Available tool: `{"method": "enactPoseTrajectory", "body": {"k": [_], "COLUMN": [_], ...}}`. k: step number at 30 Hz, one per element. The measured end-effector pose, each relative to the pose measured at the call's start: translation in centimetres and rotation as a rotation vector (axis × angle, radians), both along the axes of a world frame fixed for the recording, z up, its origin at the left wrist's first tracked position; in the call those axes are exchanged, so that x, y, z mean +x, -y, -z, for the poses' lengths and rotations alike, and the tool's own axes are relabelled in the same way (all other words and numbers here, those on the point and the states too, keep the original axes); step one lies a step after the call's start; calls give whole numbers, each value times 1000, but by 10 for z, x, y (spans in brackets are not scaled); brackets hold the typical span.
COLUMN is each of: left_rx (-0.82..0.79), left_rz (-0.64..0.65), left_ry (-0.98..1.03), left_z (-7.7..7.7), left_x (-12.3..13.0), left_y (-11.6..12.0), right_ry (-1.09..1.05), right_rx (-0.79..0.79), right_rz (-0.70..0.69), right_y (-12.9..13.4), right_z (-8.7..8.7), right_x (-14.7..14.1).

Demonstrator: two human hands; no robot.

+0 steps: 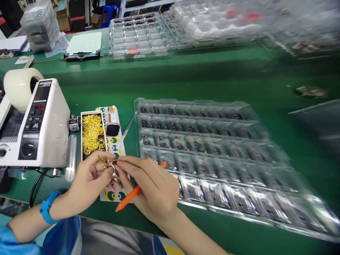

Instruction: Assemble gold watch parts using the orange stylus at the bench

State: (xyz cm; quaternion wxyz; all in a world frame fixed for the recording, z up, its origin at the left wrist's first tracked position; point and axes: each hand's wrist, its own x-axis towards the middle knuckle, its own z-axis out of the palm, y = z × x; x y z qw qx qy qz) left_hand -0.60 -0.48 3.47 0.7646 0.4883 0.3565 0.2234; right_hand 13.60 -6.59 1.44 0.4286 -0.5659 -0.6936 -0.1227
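Note:
Between my two hands is a small metallic, copper-toned part [112,163], too small to make out fully. My left hand [91,177], with a blue band on the wrist, pinches it from the left. From the right, the fingertips of my right hand [150,187] close on the same part, and an orange pen-like tool [129,199] is tucked in that hand, its tip pointing down-left. Just beyond my left hand lies a white box of yellow rings [92,132]. A patterned sheet [119,147] runs partly under my hands, with a dark-faced square device [113,129] on it.
A large clear tray of small dark parts [196,141] spreads over the green table at right. At left stands a white tape dispenser [57,124]. Behind are a clipboard [85,43], a stack of clear boxes [39,26] and more clear trays [138,37].

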Motion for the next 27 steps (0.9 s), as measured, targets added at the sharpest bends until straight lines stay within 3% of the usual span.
{"method": "enactPoseTrajectory", "body": {"k": [6, 10, 16, 23, 27], "left_rx": [240, 279, 344, 565, 575], "left_rz": [47, 55, 52, -13, -7], "left_ry": [-106, -142, -132, -156, -161], "left_z": [9, 8, 8, 11, 12], "left_x": [-10, -10, -9, -6, -5], "left_y": [6, 6, 8, 11, 11], "right_ry": [98, 152, 110, 38, 44], "right_rx": [10, 9, -3, 50, 74], "right_rz": [-82, -129, -109, -33, -27], "right_y": [4, 4, 5, 5, 4], "right_z": [1, 1, -1, 3, 5], "right_x": [6, 10, 7, -2, -1]}}
